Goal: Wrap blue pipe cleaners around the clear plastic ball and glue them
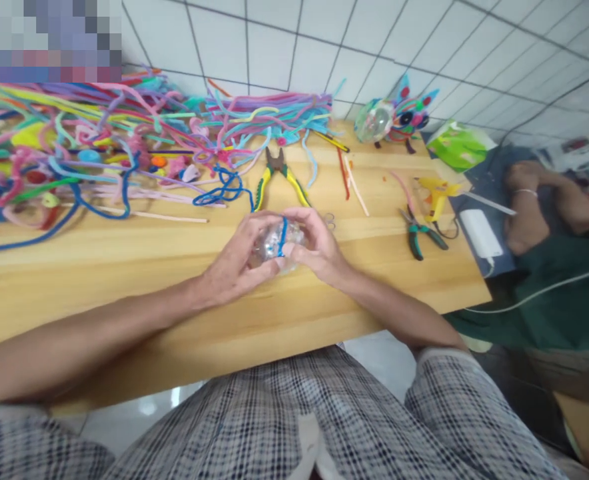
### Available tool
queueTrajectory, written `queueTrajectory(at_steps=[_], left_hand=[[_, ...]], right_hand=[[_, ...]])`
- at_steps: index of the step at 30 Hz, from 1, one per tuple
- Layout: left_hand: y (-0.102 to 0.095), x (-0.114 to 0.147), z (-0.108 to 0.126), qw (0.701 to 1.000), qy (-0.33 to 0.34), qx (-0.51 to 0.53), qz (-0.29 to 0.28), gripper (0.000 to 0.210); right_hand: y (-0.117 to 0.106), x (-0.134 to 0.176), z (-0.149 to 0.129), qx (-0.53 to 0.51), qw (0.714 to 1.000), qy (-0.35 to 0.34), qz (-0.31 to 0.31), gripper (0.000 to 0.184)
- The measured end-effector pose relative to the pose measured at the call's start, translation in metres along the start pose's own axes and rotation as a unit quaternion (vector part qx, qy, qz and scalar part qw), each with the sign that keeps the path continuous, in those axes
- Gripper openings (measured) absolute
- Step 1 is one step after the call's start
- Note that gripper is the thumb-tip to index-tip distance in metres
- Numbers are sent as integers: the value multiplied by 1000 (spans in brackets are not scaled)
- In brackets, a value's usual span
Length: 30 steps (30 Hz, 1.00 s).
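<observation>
Grip of left hand [235,260] and right hand [327,252] around clear, blue-banded ball [272,245]

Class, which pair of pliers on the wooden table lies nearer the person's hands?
The yellow-and-green-handled metal pliers, just beyond the left hand and right hand; the teal-and-black-handled pliers lie farther right.

Clear ball [270,247] is partly hidden by left hand [237,259] and right hand [325,252]; pipe-cleaner pile [94,137] runs off left edge.

Blue strand [284,233], yellow-and-green pliers [276,165], checked garment [254,427]
</observation>
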<state>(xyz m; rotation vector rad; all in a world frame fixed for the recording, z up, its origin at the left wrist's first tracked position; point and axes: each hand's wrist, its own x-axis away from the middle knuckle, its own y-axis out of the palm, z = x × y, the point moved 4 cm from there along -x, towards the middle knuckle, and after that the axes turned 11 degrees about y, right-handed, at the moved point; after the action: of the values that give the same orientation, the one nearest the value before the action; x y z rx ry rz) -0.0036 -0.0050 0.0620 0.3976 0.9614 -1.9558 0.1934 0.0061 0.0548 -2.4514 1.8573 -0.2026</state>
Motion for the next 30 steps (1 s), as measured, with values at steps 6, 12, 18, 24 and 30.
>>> queueTrajectory(at_steps=[6, 12, 18, 24, 30], left_hand=[[-3, 1, -11, 1000, -10, -1, 23, 57], [-1, 6, -17, 999, 6, -4, 39, 63], [6, 9, -19, 998, 24, 17, 48, 67], [10, 7, -16, 998, 45, 15, 44, 67], [10, 5, -16, 997, 53, 13, 51, 64]], right_hand=[[-18, -8, -18, 13, 996, -44, 72, 52], [-84, -7, -46, 35, 965, -91, 244, 46], [-202, 38, -4, 97, 900, 3, 425, 39], [-310, 56, 32, 153, 794, 55, 586, 41], [-342, 20, 21, 213, 817, 74, 531, 62]])
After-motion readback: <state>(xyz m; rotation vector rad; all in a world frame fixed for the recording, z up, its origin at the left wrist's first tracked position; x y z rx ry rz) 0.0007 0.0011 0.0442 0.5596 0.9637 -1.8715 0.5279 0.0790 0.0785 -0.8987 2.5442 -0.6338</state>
